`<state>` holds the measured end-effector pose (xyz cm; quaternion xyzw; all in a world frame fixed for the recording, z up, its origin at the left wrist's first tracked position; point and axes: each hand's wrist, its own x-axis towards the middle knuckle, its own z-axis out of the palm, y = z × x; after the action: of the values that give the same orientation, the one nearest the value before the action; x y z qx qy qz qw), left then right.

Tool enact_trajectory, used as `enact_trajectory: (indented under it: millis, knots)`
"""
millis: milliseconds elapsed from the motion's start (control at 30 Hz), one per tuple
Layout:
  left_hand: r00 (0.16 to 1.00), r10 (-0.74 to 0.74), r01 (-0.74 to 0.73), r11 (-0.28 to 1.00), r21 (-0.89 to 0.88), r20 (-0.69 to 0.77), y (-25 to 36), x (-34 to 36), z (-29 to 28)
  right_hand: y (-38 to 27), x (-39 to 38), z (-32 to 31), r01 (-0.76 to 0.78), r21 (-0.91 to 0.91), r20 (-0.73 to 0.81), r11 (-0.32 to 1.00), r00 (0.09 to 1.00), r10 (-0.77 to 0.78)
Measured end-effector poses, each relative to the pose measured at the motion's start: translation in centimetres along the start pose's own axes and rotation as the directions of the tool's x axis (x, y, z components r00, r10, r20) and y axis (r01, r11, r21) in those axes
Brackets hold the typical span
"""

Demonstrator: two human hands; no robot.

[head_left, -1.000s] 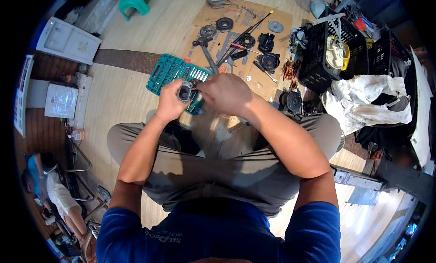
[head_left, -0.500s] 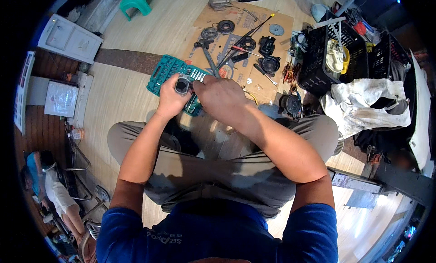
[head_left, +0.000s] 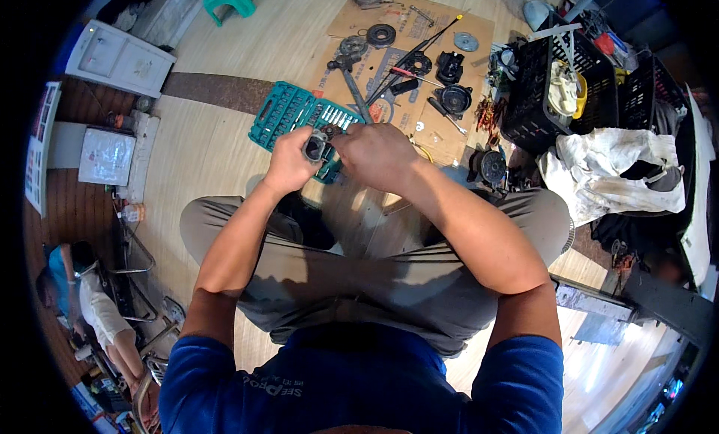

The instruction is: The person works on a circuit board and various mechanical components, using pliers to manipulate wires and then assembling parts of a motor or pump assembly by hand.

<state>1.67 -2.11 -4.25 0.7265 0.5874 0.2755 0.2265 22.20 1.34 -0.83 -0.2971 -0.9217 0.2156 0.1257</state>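
In my left hand is a grey metal part with a rounded opening facing up, the fingers wrapped round its side. My right hand is closed against the right side of this part, fingertips bunched together. What those fingertips pinch is hidden by the hand, though a small dark piece shows beside them. Just beyond both hands lies an open green socket set case, with silver sockets in its right half. A hammer rests past the case, its handle running toward my right hand.
A cardboard sheet on the floor carries black round parts, a red-handled screwdriver and long thin rods. Black crates and a white cloth are at right. A green stool stands far left. Another person sits at left.
The whole view has shifted slightly. The metal part has tipped a little in my left hand, and more of the small dark piece shows by my right fingertips.
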Motion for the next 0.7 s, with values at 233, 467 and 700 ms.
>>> enact_trajectory:
  millis: [233,467,700]
  knots:
    - [0.999,0.040,-0.041,0.999,-0.030,-0.035,0.3,-0.2,-0.5,0.0,0.0,-0.2,0.063,0.014,-0.070,0.998,0.996,-0.062]
    - [0.987,-0.056,0.057,0.998,0.000,-0.153,1.0,0.0,0.5,-2.5,-0.5,-0.3,-0.026,-0.205,-0.110,0.979,0.994,0.003]
    - [1.000,0.002,-0.002,1.000,0.007,0.027,0.6,-0.2,0.0,-0.2,-0.6,-0.6,0.058,-0.038,-0.078,0.998,0.995,-0.061]
